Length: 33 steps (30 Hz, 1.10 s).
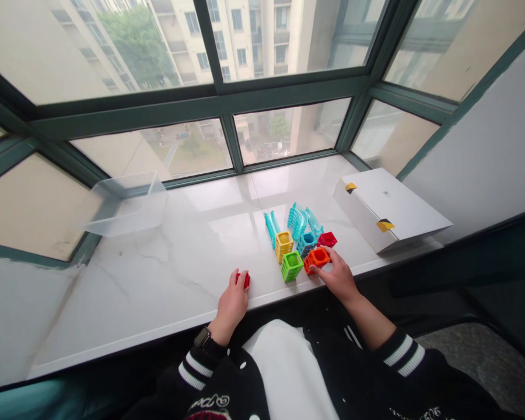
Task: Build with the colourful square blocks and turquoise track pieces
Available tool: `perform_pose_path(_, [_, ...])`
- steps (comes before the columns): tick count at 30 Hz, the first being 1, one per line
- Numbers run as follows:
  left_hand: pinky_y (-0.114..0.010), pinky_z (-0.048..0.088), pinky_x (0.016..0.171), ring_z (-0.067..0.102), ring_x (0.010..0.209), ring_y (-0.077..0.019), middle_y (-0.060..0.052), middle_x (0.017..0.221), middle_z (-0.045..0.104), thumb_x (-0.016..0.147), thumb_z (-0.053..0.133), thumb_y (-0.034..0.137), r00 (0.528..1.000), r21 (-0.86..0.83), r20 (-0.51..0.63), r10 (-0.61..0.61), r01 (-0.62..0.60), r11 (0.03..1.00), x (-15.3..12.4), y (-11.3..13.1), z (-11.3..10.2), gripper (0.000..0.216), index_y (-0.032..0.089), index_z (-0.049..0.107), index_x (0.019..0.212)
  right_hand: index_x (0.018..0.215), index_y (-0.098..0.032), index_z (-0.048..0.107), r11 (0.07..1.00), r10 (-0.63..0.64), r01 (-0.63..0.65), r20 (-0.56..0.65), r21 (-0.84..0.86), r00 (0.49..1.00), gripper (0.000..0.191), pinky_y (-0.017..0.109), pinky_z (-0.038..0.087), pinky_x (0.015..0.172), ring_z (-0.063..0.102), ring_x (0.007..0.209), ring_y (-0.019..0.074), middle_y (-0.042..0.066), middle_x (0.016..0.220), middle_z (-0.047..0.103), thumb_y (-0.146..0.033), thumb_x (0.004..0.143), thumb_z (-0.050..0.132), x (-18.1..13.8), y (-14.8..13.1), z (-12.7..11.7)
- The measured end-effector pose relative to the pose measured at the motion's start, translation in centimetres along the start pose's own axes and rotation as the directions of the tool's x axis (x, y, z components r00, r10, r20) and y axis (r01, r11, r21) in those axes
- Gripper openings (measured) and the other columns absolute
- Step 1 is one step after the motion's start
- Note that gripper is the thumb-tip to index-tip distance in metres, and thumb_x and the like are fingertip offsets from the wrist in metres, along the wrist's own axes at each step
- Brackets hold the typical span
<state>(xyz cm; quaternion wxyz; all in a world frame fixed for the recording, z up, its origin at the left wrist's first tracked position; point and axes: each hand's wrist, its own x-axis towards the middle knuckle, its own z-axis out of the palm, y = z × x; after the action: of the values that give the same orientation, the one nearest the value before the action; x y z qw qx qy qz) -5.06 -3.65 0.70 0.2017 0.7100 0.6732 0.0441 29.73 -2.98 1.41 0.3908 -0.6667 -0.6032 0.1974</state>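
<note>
My left hand (233,303) is closed around a small red toy block (247,280), mostly hidden by the fingers, at the front of the white sill. To its right, my right hand (339,275) grips an orange hollow block (317,260) between thumb and fingers. Beside that block stand a green block (292,266), a yellow block (284,247) and a blue block (307,244). Another red block (328,239) sits just behind my right hand. Curved turquoise track pieces (297,219) lie at the back of this group.
A clear plastic bin (131,219) stands at the left near the window. On the right is a white box (389,204) with yellow-and-black tabs. Dark green window frames (201,105) border the white marbled sill (170,280), whose front edge runs close to my body.
</note>
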Motion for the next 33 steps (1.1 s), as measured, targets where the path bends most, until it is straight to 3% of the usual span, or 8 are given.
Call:
perform_pose_path(15, [-0.038,0.059,0.086,0.073,0.114,-0.0287,-0.019,0.168,0.036,0.107,0.043,0.025,1.000,0.025,-0.013,0.002,-0.002,1.000,-0.1,-0.1,0.3,0.046,0.025,0.047,0.152,0.140,-0.023,0.058,0.999,0.021,-0.022,0.048,0.036,0.999,0.070,0.049,0.062,0.093,0.072,0.108,0.0331,0.014,0.131,0.071,-0.056,0.082,0.077,0.0,1.3,1.0])
perform_pose_path(22, [-0.040,0.061,0.086,0.073,0.114,-0.0296,-0.020,0.168,0.036,0.107,0.043,0.026,1.000,0.025,-0.019,0.000,0.000,1.000,0.0,-0.2,0.4,0.046,0.024,0.048,0.153,0.148,-0.022,0.052,0.998,0.010,-0.013,0.054,0.062,0.999,0.075,0.049,0.065,0.084,0.070,0.114,0.0356,0.017,0.141,0.065,-0.056,0.085,0.075,-0.4,2.2,1.8])
perform_pose_path(33, [-0.039,0.061,0.087,0.072,0.116,-0.0288,-0.019,0.168,0.036,0.106,0.043,0.025,1.000,0.023,-0.012,-0.008,0.008,1.000,0.0,-0.1,0.4,0.047,0.024,0.047,0.154,0.146,-0.021,0.052,0.993,-0.062,0.055,0.063,0.103,0.996,0.067,0.053,0.060,0.099,0.062,0.127,0.0357,0.018,0.140,0.059,-0.053,0.090,0.072,-0.2,3.2,2.4])
